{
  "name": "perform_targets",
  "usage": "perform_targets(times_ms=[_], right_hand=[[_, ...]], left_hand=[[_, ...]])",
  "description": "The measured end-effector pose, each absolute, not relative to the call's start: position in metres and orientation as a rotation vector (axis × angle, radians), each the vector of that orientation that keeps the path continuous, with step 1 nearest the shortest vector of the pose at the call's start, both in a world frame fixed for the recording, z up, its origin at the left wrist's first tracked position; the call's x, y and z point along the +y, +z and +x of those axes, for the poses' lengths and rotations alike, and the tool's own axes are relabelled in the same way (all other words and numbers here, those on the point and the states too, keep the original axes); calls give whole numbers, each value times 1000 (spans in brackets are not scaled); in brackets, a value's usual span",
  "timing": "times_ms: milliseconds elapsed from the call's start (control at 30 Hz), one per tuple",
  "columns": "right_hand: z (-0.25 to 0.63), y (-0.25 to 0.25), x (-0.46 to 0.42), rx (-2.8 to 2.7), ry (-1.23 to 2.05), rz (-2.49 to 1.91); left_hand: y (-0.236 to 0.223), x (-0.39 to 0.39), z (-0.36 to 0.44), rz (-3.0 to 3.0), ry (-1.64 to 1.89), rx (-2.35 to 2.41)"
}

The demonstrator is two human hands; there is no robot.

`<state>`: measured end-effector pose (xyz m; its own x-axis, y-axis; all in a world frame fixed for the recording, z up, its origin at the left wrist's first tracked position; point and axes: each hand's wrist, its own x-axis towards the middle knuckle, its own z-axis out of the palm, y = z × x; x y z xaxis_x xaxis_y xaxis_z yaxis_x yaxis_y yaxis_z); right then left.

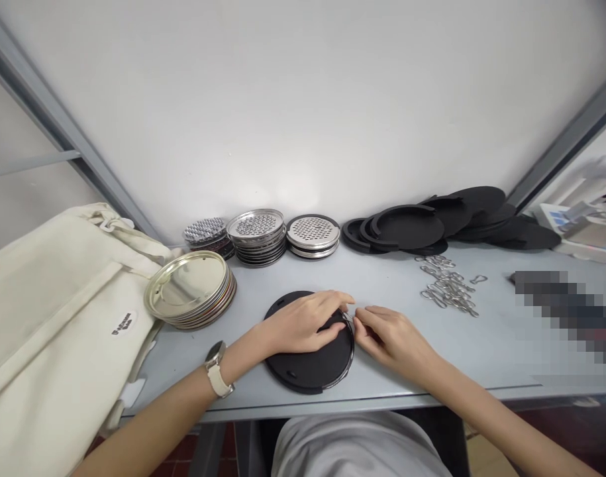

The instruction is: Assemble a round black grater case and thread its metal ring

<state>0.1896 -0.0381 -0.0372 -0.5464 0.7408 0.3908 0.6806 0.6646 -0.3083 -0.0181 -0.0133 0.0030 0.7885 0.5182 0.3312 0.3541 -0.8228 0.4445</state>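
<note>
The black disc point(310, 371) lies flat on the table point(223, 361) under the left hand point(300, 326), which rests across it with thumb and fingers bent towards its right rim; whether they grip anything there I cannot tell. Just right of those fingertips, the right hand point(395, 334) is closed in a pinch on a thin metal piece point(349, 317) at the rim. The work looks like fine handling at that edge, and from here it seems to call for a steady disc and small fingertip moves. Beyond the right hand, to its right, lies a heap of clips point(446, 288), with black covers point(412, 228) farther back. Beyond the left hand stand perforated discs point(256, 226) in stacks; to its left are lids point(188, 285), then a bag point(59, 285). Fingers hide much of the metal piece, so its shape is unclear; a pixelated patch masks the table's far right.
</note>
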Motion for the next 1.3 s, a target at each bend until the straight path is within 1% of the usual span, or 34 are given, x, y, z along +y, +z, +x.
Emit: perform_targets(times_ms=[167, 533, 833, 1300], right_hand=[[187, -37, -36, -2468, 255, -1174], [186, -33, -37, -2497, 276, -1165], [188, -37, -39, -2476, 162, -1112], [186, -35, -40, -2414, 130, -1047]], left_hand=[[3, -14, -18, 2652, 627, 682], [-3, -12, -18, 2538, 643, 723], [1, -14, -17, 2500, 641, 689], [3, -15, -18, 2511, 613, 651]])
